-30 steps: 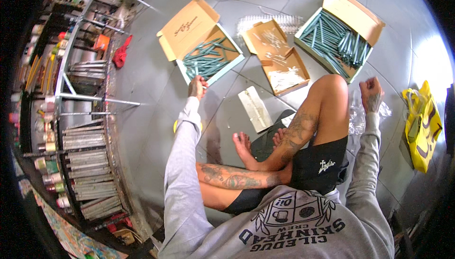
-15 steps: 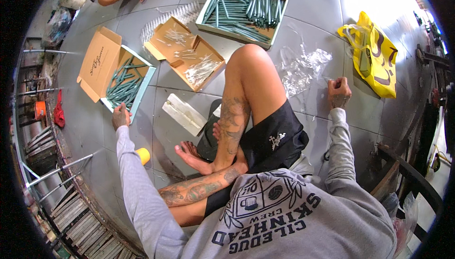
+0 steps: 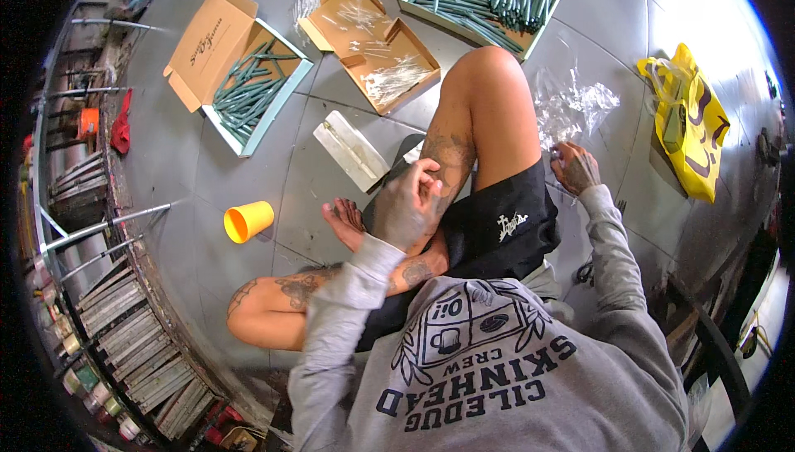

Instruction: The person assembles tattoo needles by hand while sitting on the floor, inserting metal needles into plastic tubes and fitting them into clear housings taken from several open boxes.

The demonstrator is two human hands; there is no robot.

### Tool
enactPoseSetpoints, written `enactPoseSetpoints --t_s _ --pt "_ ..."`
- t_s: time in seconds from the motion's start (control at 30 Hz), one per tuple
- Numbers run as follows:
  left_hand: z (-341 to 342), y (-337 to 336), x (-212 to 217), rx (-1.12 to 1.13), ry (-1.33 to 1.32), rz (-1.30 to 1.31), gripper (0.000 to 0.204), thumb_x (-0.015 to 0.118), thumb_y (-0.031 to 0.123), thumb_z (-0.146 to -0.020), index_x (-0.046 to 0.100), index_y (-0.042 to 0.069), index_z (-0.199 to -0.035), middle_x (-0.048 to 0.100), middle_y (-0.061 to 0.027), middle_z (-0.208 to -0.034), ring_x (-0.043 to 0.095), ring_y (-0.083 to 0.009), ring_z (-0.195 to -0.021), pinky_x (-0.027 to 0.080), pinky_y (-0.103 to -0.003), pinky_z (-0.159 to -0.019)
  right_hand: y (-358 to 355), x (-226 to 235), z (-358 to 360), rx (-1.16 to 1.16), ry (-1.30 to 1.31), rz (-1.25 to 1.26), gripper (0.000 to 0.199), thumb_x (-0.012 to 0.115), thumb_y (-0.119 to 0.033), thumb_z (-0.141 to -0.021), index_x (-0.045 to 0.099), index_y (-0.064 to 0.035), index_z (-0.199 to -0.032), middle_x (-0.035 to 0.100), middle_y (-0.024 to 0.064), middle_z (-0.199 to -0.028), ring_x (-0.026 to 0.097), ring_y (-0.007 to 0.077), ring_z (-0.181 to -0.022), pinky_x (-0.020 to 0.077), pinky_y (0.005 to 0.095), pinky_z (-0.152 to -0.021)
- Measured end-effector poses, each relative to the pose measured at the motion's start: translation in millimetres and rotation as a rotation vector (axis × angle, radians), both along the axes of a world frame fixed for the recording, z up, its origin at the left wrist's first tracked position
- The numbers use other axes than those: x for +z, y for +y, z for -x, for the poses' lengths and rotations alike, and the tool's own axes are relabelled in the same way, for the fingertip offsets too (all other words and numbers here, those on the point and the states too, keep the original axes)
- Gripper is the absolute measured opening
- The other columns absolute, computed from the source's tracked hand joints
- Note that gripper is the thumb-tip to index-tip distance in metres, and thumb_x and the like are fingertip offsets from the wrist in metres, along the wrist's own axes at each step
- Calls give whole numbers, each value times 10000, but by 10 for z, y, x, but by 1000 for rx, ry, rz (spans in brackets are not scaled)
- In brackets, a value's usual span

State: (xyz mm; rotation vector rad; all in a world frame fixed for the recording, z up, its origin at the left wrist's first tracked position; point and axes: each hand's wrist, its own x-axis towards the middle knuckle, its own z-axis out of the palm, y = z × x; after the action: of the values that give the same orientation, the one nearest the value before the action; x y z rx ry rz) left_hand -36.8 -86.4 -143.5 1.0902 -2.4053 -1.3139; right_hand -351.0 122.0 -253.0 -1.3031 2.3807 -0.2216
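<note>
The left hand (image 3: 407, 208), blurred, is raised in front of the tattooed shin with its fingers loosely curled, near the pale grooved block (image 3: 351, 151), while the right hand (image 3: 577, 169) bends its fingers at the near edge of the crumpled clear plastic (image 3: 580, 108); whether either grasps anything, I cannot tell. On the grey tiled floor (image 3: 178, 162) beyond, an open cardboard box (image 3: 411, 96) of thin white sticks (image 3: 393, 81) lies between two open boxes of dark green sticks (image 3: 248, 92), with a yellow cup (image 3: 248, 222) nearer at left.
</note>
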Motion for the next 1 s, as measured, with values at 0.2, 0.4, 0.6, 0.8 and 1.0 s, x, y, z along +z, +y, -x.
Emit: enactPoseSetpoints --t_s 0.2,0.4,0.6,0.8,1.0 --pt "-118 276 -308 140 155 41 147 609 197 -937 614 66 -1003 640 -102 -869 641 -283 -764 508 -393 -708 -44 530 -20 -133 19 -217 327 650 -276 -820 718 -95 -1084 701 180 -1100 669 373 -1021 526 463 -904" --pt "-274 70 -533 373 452 -255 156 415 -38 -839 553 7 -782 557 -35 -678 508 -115 -598 450 -263 -595 -442 1017 14 -188 208 67 247 606 -199 -857 732 -102 -1046 716 171 -1050 678 363 -965 515 437 -906" --pt "-321 89 -638 611 688 -457 189 330 -132 -692 410 23 -618 455 -20 -613 474 -108 -625 444 -222 -694 -1622 1157 33 -126 151 630 132 555 -108 -815 683 -78 -801 643 138 -700 584 311 -620 450 430 -633" --pt "-170 263 -904 467 544 -584 195 417 -101 -775 509 34 -668 543 -16 -652 536 -137 -677 429 -247 -706 -2536 27 927 -248 99 537 177 614 -203 -786 711 -106 -897 706 139 -812 685 299 -799 526 417 -763" --pt "-115 194 -561 249 356 7 115 582 47 -804 657 96 -877 672 -44 -735 667 -232 -686 475 -334 -682 -2909 -484 1185 -73 153 110 290 694 -265 -763 710 -90 -994 729 156 -1002 696 332 -950 543 421 -867"
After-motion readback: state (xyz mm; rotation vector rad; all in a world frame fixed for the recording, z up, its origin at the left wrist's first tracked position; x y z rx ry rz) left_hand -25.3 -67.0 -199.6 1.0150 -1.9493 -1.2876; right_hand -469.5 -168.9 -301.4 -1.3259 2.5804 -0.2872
